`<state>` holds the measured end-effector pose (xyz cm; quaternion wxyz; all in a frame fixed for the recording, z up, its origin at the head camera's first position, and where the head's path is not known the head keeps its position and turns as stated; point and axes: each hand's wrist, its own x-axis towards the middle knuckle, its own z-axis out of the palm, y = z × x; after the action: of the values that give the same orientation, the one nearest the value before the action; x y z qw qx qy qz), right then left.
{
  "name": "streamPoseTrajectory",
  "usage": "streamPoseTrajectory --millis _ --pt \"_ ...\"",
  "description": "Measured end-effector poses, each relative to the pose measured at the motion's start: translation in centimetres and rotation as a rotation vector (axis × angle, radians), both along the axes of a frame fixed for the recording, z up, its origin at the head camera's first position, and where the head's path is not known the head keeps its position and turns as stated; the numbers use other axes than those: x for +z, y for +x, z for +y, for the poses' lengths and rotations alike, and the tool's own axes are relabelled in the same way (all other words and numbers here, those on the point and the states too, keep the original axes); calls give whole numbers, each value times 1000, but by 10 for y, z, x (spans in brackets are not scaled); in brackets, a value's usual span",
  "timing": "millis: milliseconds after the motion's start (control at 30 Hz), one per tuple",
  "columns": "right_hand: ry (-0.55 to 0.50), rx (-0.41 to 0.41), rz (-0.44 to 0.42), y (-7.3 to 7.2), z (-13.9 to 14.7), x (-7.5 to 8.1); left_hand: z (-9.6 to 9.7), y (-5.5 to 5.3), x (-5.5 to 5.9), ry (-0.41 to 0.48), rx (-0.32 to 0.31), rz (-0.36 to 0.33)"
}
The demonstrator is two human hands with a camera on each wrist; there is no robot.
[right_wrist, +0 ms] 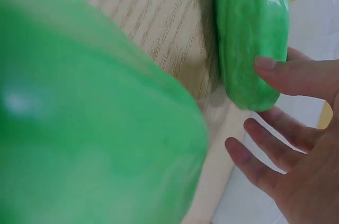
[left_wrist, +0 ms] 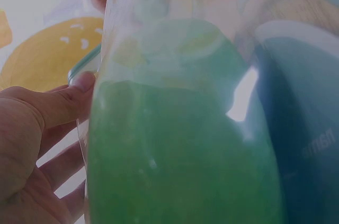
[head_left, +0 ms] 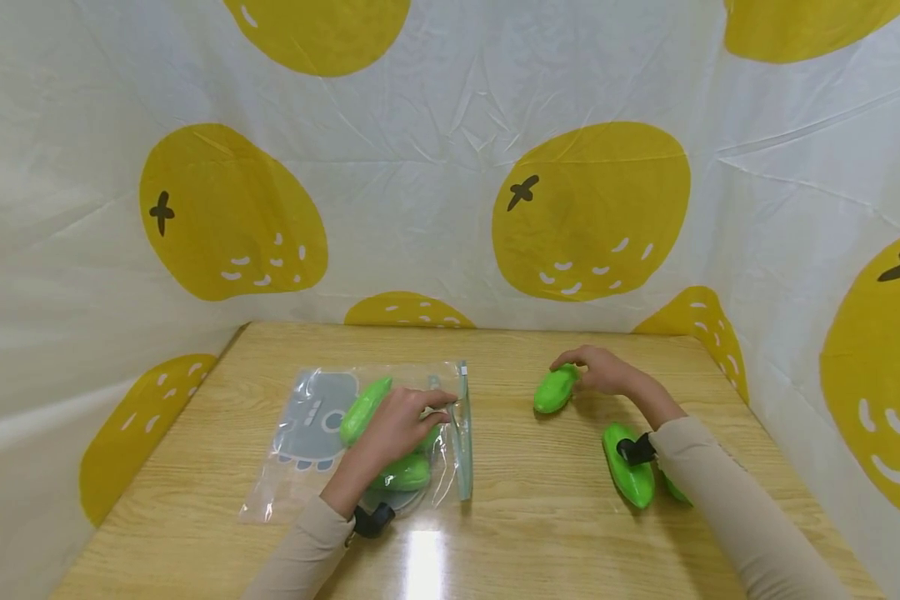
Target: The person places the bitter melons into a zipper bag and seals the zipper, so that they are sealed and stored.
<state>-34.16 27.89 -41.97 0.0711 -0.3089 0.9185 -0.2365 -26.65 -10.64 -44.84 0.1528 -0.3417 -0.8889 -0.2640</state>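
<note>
A clear zip bag [head_left: 270, 487] with a grey-blue cartoon print lies flat at left, several green toy vegetables inside, one of them a long green piece [head_left: 367, 410]. My left hand [head_left: 401, 423] lies over the bag and pinches its open edge between thumb and fingers; the left wrist view shows the thumb [left_wrist: 83, 82] on the rim. To the right, my right hand [head_left: 606, 372] holds the end of a bumpy green toy cucumber [head_left: 555, 389] by thumb and fingers. In the right wrist view the cucumber [right_wrist: 253, 33] is close to the tabletop; whether it touches is unclear.
A pointed, ridged green toy vegetable [head_left: 628, 467] lies under my right wrist, with another green piece [head_left: 675, 490] partly hidden by the sleeve. The wooden table [head_left: 525, 533] ends at a white curtain [head_left: 420, 208] printed with yellow fruit, behind and on both sides.
</note>
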Motion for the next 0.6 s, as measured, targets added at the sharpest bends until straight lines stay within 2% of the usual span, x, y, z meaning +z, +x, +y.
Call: streamPoseTrajectory --millis 367,600 --pt "67 -102 -62 3 0 2 0 1 0 -2 6 -5" --pt "71 -102 -110 3 0 2 1 0 -1 -7 8 -5"
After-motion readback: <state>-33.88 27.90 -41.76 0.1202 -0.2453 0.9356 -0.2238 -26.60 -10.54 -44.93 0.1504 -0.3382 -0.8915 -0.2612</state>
